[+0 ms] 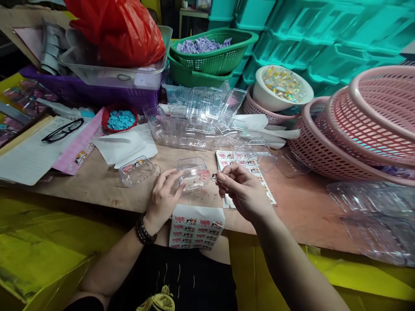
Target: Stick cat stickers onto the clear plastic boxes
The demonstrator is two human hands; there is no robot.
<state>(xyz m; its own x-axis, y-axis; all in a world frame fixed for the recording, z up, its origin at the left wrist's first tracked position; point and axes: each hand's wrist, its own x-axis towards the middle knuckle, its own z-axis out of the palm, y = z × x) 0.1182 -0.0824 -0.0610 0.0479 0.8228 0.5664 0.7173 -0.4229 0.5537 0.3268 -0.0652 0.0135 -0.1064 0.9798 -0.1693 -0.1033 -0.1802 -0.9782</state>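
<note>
My left hand (165,192) holds the left end of a clear plastic box (191,178) on the table, its fingers over the rim. My right hand (241,188) pinches the cat end of a small sticker (214,176) between thumb and forefinger, just right of the box. Pink print shows at the box's right side, seemingly the sticker's other end. A sheet of cat stickers (196,229) hangs over the table edge at my lap. More sticker sheets (264,179) lie partly under my right hand. Another clear box (138,171), with a sticker on it, stands to the left.
Clear plastic boxes (201,125) are heaped behind my hands, with flat clear pieces (382,220) at the right. Pink baskets (324,142) crowd the right side. A red bowl of blue pieces (120,119), glasses (63,130) and papers (29,151) lie at the left.
</note>
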